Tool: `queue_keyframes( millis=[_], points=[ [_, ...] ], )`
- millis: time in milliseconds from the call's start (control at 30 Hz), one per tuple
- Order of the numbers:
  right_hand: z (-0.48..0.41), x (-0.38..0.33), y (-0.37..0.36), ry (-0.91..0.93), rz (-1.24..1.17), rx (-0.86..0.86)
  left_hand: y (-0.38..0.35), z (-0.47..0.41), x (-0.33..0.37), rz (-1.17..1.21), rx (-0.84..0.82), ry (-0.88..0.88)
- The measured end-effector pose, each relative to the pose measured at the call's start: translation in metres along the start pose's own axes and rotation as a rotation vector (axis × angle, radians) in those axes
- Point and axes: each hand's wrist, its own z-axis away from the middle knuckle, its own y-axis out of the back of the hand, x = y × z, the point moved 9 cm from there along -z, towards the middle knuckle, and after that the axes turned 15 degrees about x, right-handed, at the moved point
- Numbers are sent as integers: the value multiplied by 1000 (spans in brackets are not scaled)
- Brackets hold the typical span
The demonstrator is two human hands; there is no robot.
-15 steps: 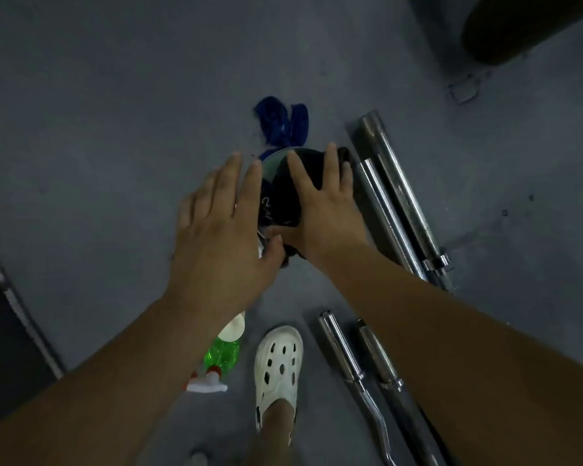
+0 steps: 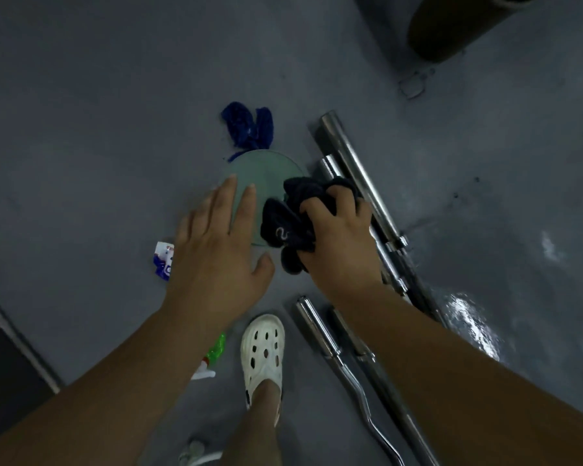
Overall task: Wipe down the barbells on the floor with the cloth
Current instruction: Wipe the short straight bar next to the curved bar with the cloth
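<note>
My right hand [image 2: 342, 243] grips a bunched dark cloth [image 2: 293, 220] just above a pale green round disc [image 2: 266, 173] on the floor. My left hand [image 2: 216, 250] hovers flat with straight fingers over the disc's left edge. Two straight chrome barbells [image 2: 357, 173] lie side by side right of the disc, partly hidden under my right hand. Two more bars [image 2: 320, 334], one of them curled, lie near my right forearm.
A blue cloth [image 2: 248, 127] lies crumpled beyond the disc. A green spray bottle [image 2: 212, 354] and a small printed packet [image 2: 164, 260] sit under my left arm. My foot in a white clog [image 2: 263, 348] stands near the bars. A dark cylinder [image 2: 458, 25] stands far right.
My right hand has closed on the dark cloth and lifted it rightwards off the disc, baring the green surface. My left hand has stayed flat beside it.
</note>
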Motion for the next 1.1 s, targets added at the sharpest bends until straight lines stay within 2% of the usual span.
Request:
queue_keyframes(
  millis=[167, 433, 600, 767, 933, 1100],
  points=[
    [53, 37, 81, -95, 19, 79, 35, 22, 70, 56, -5, -91],
    [198, 123, 214, -257, -14, 318, 75, 111, 219, 49, 2, -385],
    [349, 200, 287, -374, -12, 502, 84, 221, 342, 34, 9, -603],
    [518, 272, 348, -499, -26, 628, 94, 371, 456, 48, 21, -707],
    [666, 326, 378, -622, -48, 663, 85, 494, 535, 25, 4, -828],
    [763, 359, 381, -819, -76, 663, 65, 564, 579, -44, -99, -953]
  ],
)
